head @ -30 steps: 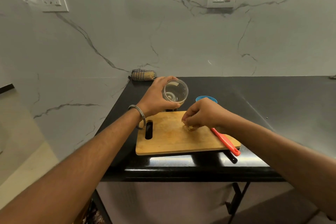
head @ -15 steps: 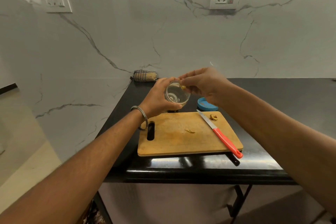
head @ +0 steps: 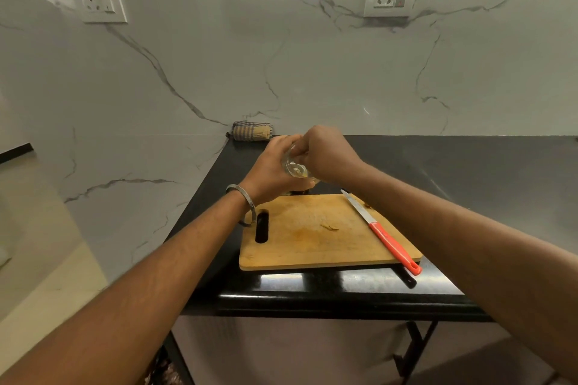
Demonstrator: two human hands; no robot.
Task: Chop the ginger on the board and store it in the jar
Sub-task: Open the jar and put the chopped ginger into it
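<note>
My left hand [head: 269,170] grips a clear glass jar [head: 295,166], tilted above the counter behind the wooden chopping board [head: 300,247]. Pale ginger pieces [head: 297,170] show through the glass. My right hand [head: 325,153] is bunched over the jar's mouth with its fingers curled down. Its fingertips are hidden, so whether they pinch ginger is unclear. A small ginger scrap [head: 329,226] lies mid-board, and another bit [head: 367,205] sits at the board's far right edge. A red-handled knife [head: 383,236] lies diagonally on the board's right side.
The board sits near the front edge of a black counter [head: 469,172] that runs off to the right. A folded checked cloth [head: 252,131] lies at the back corner against the marble wall. The knife handle overhangs the board's front right corner.
My right hand went from the board up to the jar with pinched ginger and now covers the jar's mouth. The blue lid seen earlier is now hidden behind my right arm.
</note>
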